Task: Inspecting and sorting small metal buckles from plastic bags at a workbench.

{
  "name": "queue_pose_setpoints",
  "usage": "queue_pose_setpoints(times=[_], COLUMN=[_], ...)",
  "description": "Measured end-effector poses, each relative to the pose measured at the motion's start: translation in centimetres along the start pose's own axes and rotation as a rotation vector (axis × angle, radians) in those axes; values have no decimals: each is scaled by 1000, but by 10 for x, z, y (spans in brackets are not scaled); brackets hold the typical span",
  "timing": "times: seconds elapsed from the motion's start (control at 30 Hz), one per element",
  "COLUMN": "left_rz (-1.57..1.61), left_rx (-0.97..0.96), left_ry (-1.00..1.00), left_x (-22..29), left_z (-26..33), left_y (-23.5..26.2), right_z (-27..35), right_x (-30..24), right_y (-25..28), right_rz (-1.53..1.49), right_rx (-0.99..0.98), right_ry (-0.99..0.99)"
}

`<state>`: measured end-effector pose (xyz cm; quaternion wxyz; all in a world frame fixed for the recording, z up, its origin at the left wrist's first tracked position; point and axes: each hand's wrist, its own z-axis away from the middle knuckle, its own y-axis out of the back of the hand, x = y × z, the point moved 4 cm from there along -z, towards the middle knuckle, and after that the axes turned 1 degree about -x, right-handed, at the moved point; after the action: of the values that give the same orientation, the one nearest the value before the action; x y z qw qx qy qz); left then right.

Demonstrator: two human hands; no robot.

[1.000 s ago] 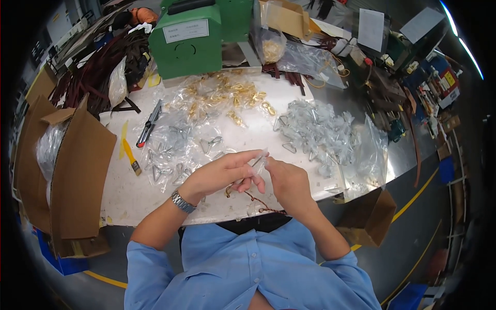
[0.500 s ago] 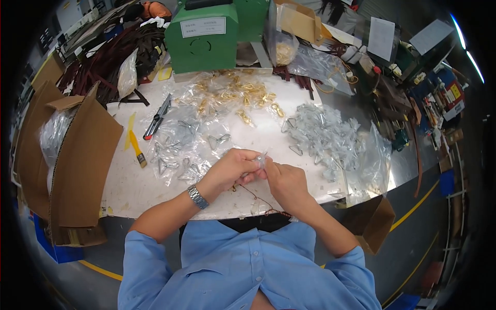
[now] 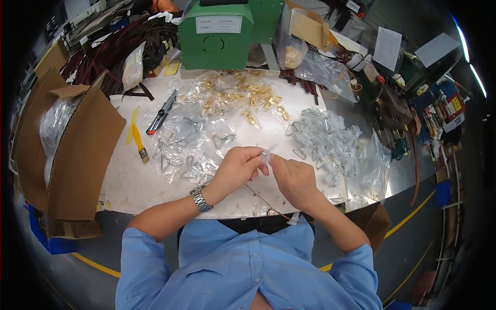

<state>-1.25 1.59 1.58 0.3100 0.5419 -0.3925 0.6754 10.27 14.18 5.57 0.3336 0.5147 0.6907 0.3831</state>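
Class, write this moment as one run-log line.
left hand: pinching clear plastic | right hand: touching same plastic | nearby: bagged hardware, yellow brush

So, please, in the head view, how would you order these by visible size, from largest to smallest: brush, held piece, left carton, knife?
1. Left carton
2. Knife
3. Brush, somewhat shorter
4. Held piece: only its visible part; the rest is hidden

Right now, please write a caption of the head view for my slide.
Left hand and right hand pinch clear plastic over a white worktable near silver triangular rings.
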Motion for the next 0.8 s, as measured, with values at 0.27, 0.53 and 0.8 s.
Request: queue_pose_setpoints(times=[0.27,0.53,0.8], left_rz=[519,438,349], left_rx=[-315,167,180], left_ry=[269,-102,-206], left_x=[-7,37,44], left_z=[-7,-16,-14], left_y=[17,79,116], right_z=[-2,7,-87], right_x=[19,106,10], right_y=[25,61,-71], right_rz=[81,289,-98], right_rx=[18,84,-66], right_ry=[-60,-553,7])
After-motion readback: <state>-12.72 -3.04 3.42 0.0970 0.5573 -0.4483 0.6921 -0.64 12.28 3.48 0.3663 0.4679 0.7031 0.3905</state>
